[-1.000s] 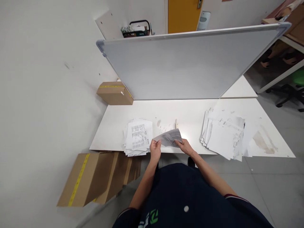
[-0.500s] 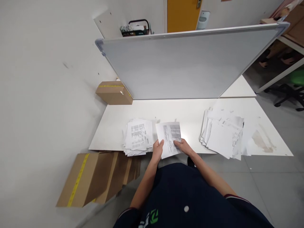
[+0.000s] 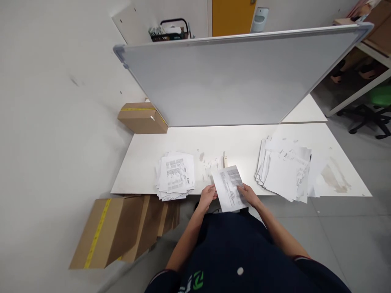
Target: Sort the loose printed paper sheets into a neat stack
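Note:
A printed paper sheet (image 3: pixel 229 189), with text blocks and an oval mark, is held tilted over the table's front edge. My right hand (image 3: pixel 249 194) pinches its right side, thumb on top and the other fingers hidden underneath. At the sheet's left edge, the curled fingers of my left hand (image 3: pixel 208 196) close on it, their tips partly hidden by the paper. To the left lies an uneven pile of printed papers (image 3: pixel 176 175). A wider, fanned-out pile of papers (image 3: pixel 284 169) rests on the right. Just beyond the sheet is a small beige object (image 3: pixel 225 160).
The white table (image 3: pixel 140 162) has brownish stains at its right end. A whiteboard (image 3: pixel 220 81) stands along its back. One cardboard box (image 3: pixel 143 118) sits at the back left corner. More cardboard boxes (image 3: pixel 100 232) stand on the left, below table height. A wheeled chair (image 3: pixel 371 114) is at far right.
The sheet has moved right and toward my body, along with my right hand. My left hand has shifted slightly right, its thumb off the sheet's face. The small beige object has come into view.

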`<state>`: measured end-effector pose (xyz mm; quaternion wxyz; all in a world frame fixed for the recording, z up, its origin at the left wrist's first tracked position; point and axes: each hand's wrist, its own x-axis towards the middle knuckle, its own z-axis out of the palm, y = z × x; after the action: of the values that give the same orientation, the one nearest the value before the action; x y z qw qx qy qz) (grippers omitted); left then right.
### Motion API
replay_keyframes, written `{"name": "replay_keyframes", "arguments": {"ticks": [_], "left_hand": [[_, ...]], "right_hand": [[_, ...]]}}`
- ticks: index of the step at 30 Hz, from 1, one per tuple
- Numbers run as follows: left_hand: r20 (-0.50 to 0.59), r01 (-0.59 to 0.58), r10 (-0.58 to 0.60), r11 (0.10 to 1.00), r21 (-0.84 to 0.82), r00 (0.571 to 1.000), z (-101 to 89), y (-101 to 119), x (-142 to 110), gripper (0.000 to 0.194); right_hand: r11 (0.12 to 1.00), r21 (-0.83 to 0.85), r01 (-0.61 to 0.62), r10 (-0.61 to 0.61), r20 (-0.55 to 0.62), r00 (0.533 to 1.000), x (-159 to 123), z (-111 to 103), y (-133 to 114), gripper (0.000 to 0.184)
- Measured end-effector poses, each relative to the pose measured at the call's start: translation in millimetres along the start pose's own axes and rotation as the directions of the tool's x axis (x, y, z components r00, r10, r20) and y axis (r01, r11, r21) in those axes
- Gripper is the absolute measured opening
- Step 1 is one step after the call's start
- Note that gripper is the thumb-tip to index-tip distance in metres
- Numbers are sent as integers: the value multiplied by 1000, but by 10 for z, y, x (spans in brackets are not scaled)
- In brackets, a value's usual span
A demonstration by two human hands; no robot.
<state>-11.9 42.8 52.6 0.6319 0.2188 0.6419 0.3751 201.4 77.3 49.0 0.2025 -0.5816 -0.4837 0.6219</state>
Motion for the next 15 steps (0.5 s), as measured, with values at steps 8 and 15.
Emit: {"name": "replay_keyframes", "arguments": {"ticks": [8,15], "left_hand": [[48,-65,55,965,254,997,129,-145,111,29],[-6,-246,267,894,375,964,219,-97,249,25]], "right_hand": [[985,70,-159,152,91,984,-208,-328,267,35],[951,200,-236,222,89,971,-159,-339,399,34]]}}
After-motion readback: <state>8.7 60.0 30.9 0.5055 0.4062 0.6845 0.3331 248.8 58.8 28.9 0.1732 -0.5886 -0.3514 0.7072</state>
